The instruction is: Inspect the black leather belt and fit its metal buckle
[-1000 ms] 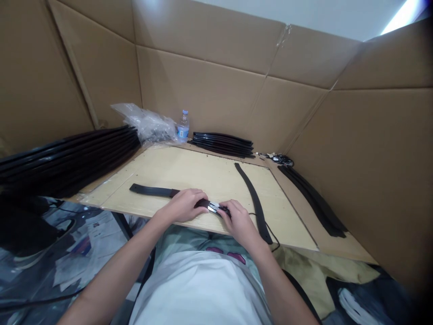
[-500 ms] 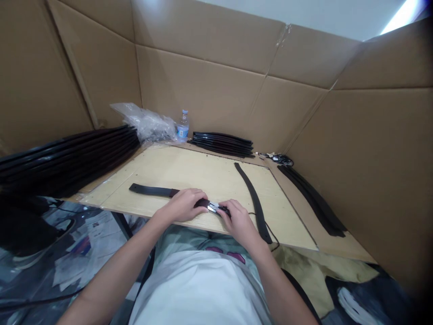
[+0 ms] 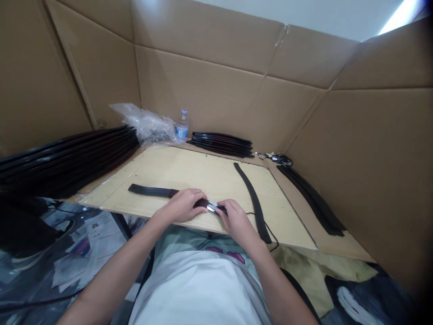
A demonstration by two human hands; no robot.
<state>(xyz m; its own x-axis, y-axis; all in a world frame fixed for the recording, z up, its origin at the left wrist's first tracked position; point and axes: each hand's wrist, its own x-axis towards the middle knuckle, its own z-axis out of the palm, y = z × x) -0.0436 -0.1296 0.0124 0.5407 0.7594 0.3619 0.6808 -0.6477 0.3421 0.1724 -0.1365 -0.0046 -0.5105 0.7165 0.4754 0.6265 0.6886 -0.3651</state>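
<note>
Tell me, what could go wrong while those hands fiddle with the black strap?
The long flat black strap lies near the pale wooden board's front edge, so a tug might slide it off. The small shiny metal piece sits pinched between the left hand and right hand; it could nip fingertips.

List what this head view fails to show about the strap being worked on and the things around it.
- Strap: its near end lies under the left hand and right hand; only a small shiny part shows between them, too small to identify.
- Bottle: label too small to read.
- Small items by the far wall: too small to identify.
- Black stack: cut off by the left edge.
</note>
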